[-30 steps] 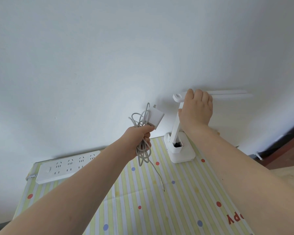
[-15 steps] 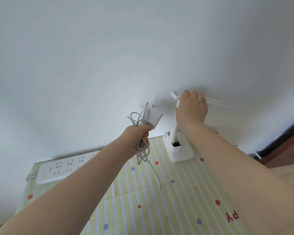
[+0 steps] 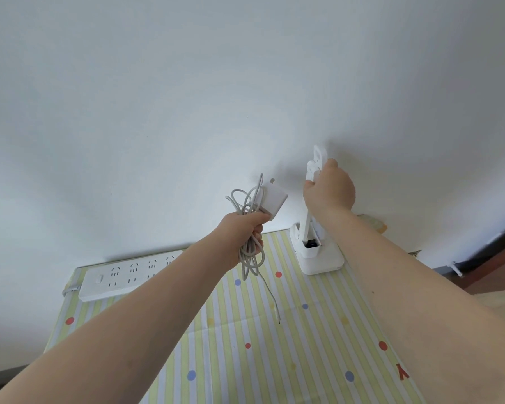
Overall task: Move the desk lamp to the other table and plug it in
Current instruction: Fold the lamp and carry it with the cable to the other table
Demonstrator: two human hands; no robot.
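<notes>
Since the frame half a second back, the lamp head had swung from lying out sideways along the wall to folded upright against the stem, and my right hand had followed it round. That hand was wrapped around the top of the desk lamp, fingers curled on the folded head, thumb side toward me, wrist bent down, forearm running back to the lower right. Below the hand, the lamp's base sat on the striped tablecloth, close to the wall.

To the left of that hand, my left hand was fisted tight on the bunched cable, with the white adapter poking up out of the fist, prongs toward the wall. A loose end of cable trailed down onto the cloth. Farther left, well clear of both hands, the power strip lay along the wall, no plug in any socket I could see.

My read: the move looked done, lamp landed. Left to do: connect the cable, then push the adapter into the strip.
</notes>
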